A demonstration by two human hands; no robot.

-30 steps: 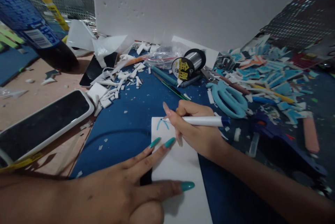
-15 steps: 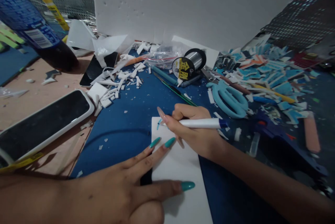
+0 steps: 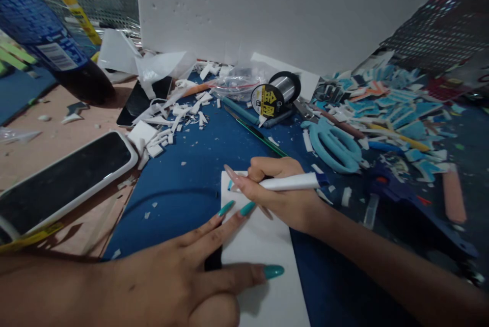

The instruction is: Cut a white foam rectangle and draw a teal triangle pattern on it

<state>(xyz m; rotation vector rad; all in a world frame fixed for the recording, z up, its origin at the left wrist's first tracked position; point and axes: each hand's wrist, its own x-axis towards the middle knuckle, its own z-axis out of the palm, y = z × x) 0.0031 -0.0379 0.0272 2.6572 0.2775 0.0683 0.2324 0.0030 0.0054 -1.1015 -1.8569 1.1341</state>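
white-edged phone [image 3: 64,184], left hand [image 3: 183,268] spread wide with fingers on a white strip [image 3: 263,248] lying on the blue surface [image 3: 179,174], blue mark [image 3: 229,185] near the strip's far end, right hand [image 3: 290,205] with grip closed around a white marker [image 3: 292,182], tip by that mark, light-blue scissors [image 3: 328,134]

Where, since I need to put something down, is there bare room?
Mainly on the blue mat, between the white scraps, white-cased phone, left hand and white card, though small flecks lie there. Crowded: right of the right hand and its white marker, where blue-handled scissors lie beside a heap of blue-and-white offcuts.
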